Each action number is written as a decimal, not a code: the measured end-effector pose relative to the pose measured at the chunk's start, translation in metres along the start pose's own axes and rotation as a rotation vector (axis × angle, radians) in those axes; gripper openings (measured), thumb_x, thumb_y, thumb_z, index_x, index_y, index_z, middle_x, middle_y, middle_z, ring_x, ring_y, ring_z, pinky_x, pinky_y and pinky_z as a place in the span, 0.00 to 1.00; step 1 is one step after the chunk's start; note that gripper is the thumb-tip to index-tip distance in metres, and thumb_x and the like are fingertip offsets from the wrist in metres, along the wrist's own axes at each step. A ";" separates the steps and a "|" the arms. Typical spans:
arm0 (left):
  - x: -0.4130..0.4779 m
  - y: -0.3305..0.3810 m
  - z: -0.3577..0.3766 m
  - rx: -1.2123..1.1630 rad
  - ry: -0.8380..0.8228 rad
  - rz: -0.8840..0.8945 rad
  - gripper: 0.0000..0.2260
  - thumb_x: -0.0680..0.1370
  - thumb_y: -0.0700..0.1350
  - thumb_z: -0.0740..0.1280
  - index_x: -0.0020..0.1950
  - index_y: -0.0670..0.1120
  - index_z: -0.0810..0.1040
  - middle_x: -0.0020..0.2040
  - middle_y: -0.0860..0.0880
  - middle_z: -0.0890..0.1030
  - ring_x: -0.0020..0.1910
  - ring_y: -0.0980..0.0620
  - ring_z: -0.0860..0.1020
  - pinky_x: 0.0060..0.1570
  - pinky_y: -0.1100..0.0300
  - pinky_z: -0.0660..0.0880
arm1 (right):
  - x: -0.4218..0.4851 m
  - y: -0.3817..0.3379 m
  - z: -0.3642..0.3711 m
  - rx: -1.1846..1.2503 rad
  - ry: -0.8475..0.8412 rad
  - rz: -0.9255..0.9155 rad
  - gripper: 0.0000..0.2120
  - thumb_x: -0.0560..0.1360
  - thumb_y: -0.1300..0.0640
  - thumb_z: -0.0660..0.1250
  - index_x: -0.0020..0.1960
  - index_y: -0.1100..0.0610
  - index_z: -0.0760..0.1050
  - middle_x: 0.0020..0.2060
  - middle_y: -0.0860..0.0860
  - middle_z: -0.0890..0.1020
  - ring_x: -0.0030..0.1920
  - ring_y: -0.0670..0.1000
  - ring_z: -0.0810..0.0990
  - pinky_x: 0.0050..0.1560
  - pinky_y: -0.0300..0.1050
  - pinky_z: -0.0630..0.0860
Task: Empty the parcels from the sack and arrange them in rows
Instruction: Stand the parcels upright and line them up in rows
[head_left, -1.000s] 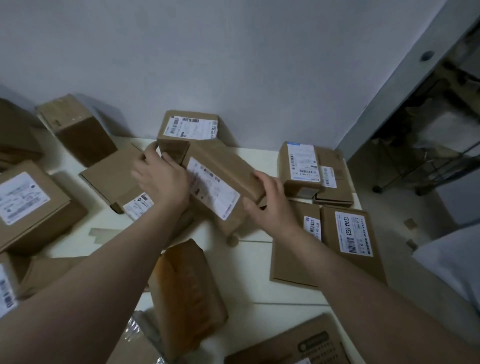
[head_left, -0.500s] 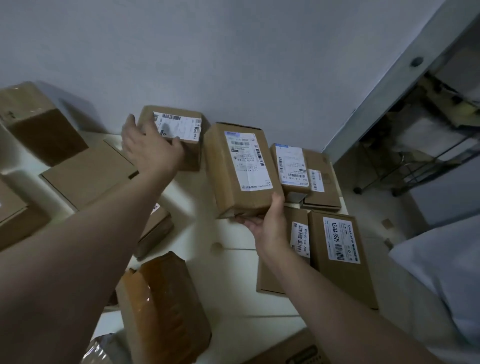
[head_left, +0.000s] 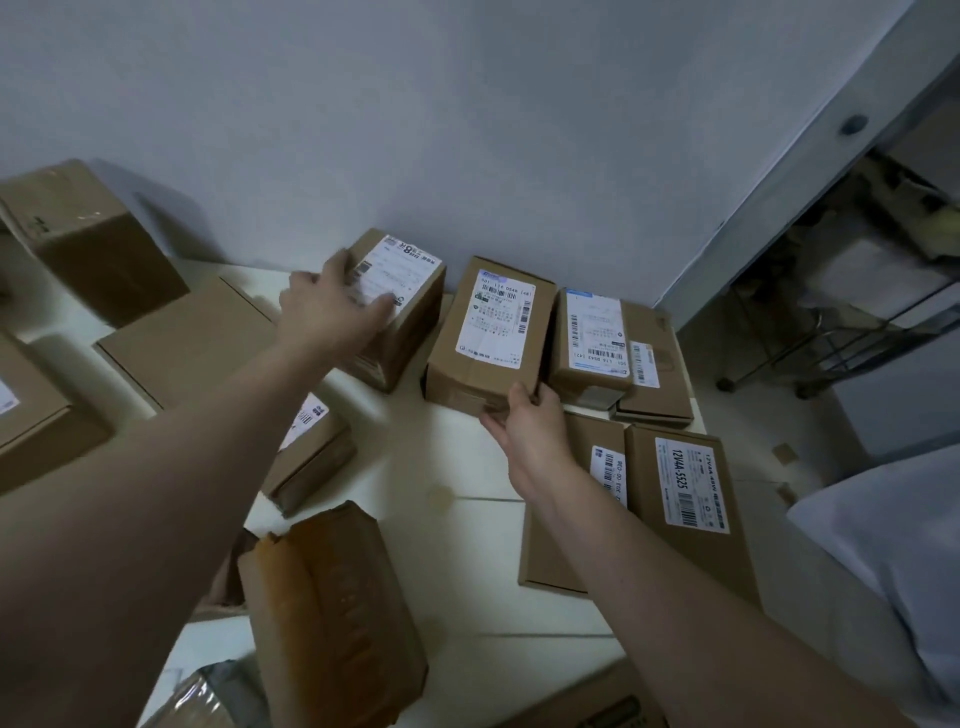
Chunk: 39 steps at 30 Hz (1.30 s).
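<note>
Cardboard parcel (head_left: 493, 332) beside wall (head_left: 467, 130) | stiff, probably light | right hand (head_left: 530, 423) grips near corner | left hand (head_left: 332, 312) spread flat on neighbouring box (head_left: 400, 306)

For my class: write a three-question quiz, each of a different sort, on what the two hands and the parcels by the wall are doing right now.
1. True or false: the right hand grips the near end of the middle box by the wall.
2. Which box does the left hand touch? A the box with the big 8 label; B the 12V4A-5525 box.
3. Fill in: the middle box's label faces ___.

Key: 1 true; 2 A; 3 up.
</note>
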<state>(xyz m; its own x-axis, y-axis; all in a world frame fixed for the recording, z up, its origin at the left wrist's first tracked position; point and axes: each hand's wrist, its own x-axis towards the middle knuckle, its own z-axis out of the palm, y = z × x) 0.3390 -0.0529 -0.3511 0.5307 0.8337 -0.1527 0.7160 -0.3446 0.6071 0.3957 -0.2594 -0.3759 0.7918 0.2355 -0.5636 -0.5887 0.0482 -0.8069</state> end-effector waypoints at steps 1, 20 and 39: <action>-0.004 0.000 0.003 -0.017 -0.006 -0.024 0.33 0.75 0.61 0.66 0.76 0.55 0.61 0.69 0.38 0.66 0.67 0.36 0.69 0.67 0.47 0.67 | 0.002 0.000 0.002 0.008 0.028 -0.005 0.12 0.83 0.59 0.57 0.66 0.56 0.68 0.57 0.55 0.78 0.53 0.54 0.81 0.52 0.44 0.79; -0.052 -0.098 -0.073 0.100 0.308 -0.141 0.27 0.79 0.51 0.64 0.76 0.45 0.63 0.74 0.39 0.63 0.73 0.39 0.59 0.73 0.47 0.59 | -0.100 0.039 0.108 -1.545 -0.517 -0.441 0.40 0.70 0.42 0.72 0.75 0.51 0.57 0.69 0.54 0.62 0.69 0.59 0.61 0.64 0.54 0.68; -0.003 -0.153 -0.099 0.001 -0.157 -0.174 0.37 0.64 0.59 0.74 0.70 0.54 0.67 0.65 0.40 0.70 0.64 0.39 0.69 0.60 0.50 0.73 | -0.089 0.061 0.172 -1.371 0.067 -0.223 0.46 0.66 0.33 0.72 0.69 0.59 0.56 0.64 0.59 0.65 0.55 0.59 0.78 0.49 0.51 0.79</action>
<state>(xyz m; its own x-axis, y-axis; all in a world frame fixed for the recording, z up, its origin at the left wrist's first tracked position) 0.1830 0.0401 -0.3663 0.4636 0.8031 -0.3743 0.8033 -0.2027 0.5600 0.2612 -0.1105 -0.3441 0.8761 0.3004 -0.3770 0.1463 -0.9109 -0.3858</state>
